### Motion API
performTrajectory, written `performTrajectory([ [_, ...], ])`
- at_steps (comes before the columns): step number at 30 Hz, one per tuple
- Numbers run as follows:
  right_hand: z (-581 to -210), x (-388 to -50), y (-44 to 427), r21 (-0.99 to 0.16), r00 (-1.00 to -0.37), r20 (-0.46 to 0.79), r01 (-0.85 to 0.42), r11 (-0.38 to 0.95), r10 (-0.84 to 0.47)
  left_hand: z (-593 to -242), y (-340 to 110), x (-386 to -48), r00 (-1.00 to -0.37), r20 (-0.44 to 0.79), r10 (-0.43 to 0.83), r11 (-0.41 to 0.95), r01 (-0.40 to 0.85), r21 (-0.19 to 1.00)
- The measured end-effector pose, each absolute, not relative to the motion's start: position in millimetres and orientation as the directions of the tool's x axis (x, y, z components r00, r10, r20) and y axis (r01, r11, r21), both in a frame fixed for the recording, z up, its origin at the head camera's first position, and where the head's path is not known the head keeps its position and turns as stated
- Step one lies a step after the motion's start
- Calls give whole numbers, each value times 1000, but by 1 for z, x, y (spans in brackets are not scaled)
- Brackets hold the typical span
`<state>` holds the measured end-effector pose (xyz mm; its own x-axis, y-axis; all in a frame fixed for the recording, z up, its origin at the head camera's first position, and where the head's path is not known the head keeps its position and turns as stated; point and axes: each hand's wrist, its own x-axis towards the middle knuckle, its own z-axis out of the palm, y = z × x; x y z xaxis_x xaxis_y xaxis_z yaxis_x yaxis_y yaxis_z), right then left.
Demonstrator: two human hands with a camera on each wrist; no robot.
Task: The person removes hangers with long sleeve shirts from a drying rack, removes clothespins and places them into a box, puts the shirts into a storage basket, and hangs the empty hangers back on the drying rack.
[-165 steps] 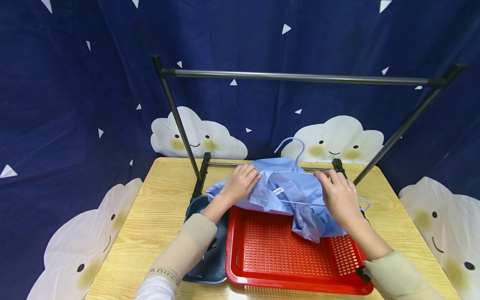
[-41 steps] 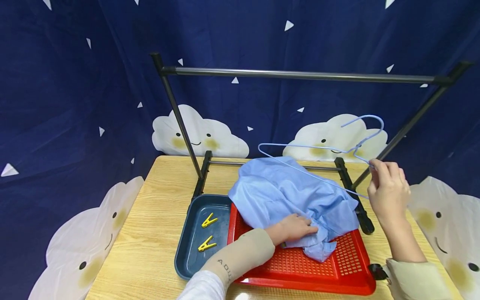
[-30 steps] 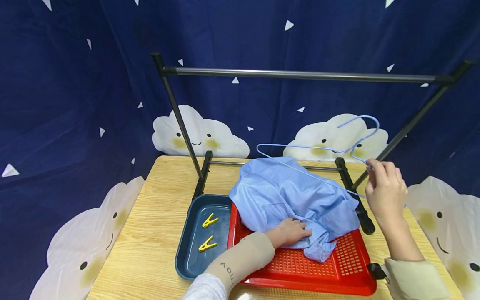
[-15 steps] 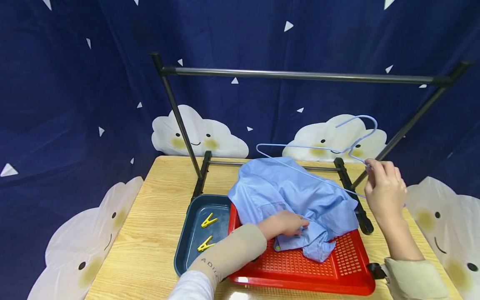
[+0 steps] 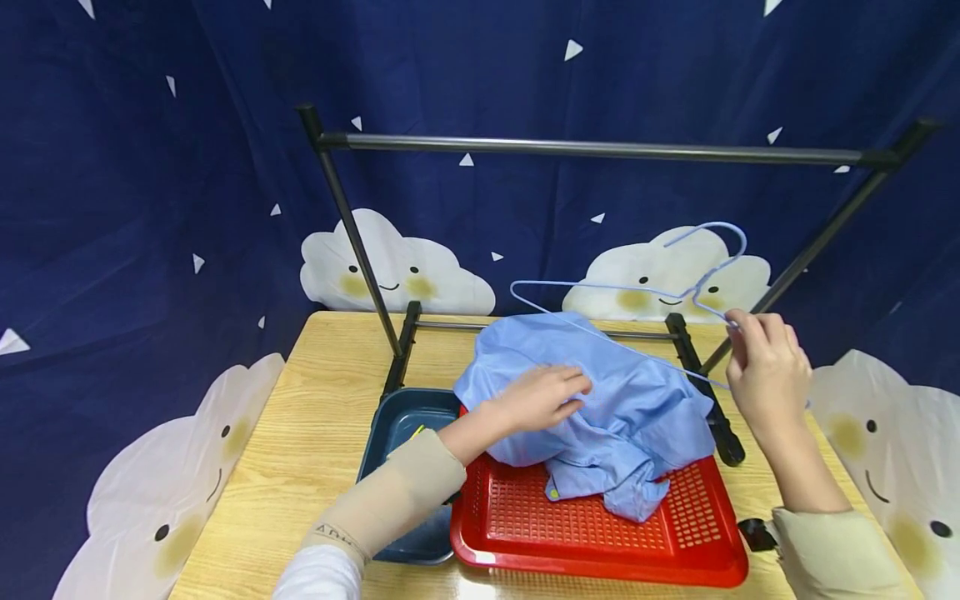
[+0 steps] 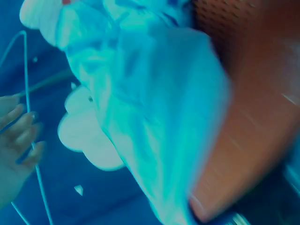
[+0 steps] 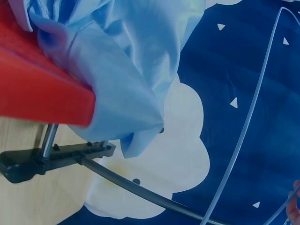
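A light blue collared shirt point(image 5: 600, 400) lies crumpled, draped over the back of a red perforated basket point(image 5: 577, 533). My left hand point(image 5: 543, 398) is over the shirt's left part with relaxed, slightly bent fingers and holds nothing; whether it touches the cloth is unclear. To the right, my right hand point(image 5: 771, 367) pinches one shoulder of a thin blue wire hanger point(image 5: 600, 285), whose hook points up and left. The hanger is off the shirt and slants above it. In the right wrist view, fingertips point(image 7: 294, 206) show at the edge, by the wire.
Behind the basket stands a black rack with a metal bar point(image 5: 600, 150) across its top. At the left is a dark blue tray point(image 5: 408, 404) with a yellow clothespin point(image 5: 417, 432), mostly hidden by my left sleeve. All stand on a wooden table point(image 5: 300, 433) before a blue curtain.
The hanger, earlier lying at the shirt's collar, is now apart from it in my right hand. My left hand has left the shirt's front edge and moved up and left over the cloth.
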<state>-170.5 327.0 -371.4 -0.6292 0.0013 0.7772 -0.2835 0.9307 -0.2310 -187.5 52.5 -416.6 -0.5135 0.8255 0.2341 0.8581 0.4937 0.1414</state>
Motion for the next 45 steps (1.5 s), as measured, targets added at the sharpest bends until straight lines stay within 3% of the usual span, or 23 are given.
performTrajectory([
  [3,-368,-173,327,-215,-617,787,-291,932,-11,-417,29,-194,-529,438,727,536,836,120],
  [7,-362,-175,326,-195,-619,785,-298,934,-33,-422,-7,-211,-504,681,531,629,773,83],
  [10,-357,-178,323,-190,-623,781,-305,933,-44,-425,-38,-228,-483,787,384,720,690,72],
  [13,-352,-182,319,-181,-614,788,-314,932,-54,-431,-71,-243,-502,828,249,814,572,102],
  [18,-340,-189,313,-157,-614,786,-317,935,-76,-439,-116,-260,-605,796,-3,913,324,250],
  [22,-328,-193,307,-156,-636,768,-306,939,-80,-441,-138,-269,-707,676,-205,905,127,407],
  [25,-321,-197,303,-163,-653,754,-291,943,-72,-441,-148,-275,-769,570,-289,883,16,469],
  [36,-300,-216,288,-188,-719,694,-215,958,-25,-443,-160,-288,-875,360,-324,868,-125,480],
  [45,-288,-231,271,-198,-750,661,-169,965,5,-445,-158,-293,-884,341,-320,867,-128,482],
])
